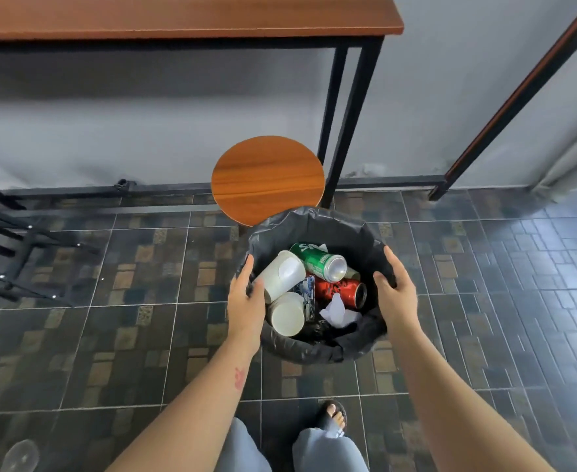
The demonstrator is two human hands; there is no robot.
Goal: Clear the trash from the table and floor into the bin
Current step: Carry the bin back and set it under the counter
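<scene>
Black-lined bin [314, 352] is sitting on the floor, left hand [246, 301] at nine o'clock and right hand [396, 294] at three, both gripping its rim, apparently steadying it; cans and cups are lying inside.

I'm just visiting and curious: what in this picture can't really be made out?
- Table: head view's top edge cuts it off, so most of its top is unseen.
- Bin bottom: cans, cups and tissue cover whatever lies underneath.
- Clear round thing on the floor, bottom left: blurred and edge-cut; maybe a lid.
- Both hands grip the bin's rim, hiding it there.
</scene>
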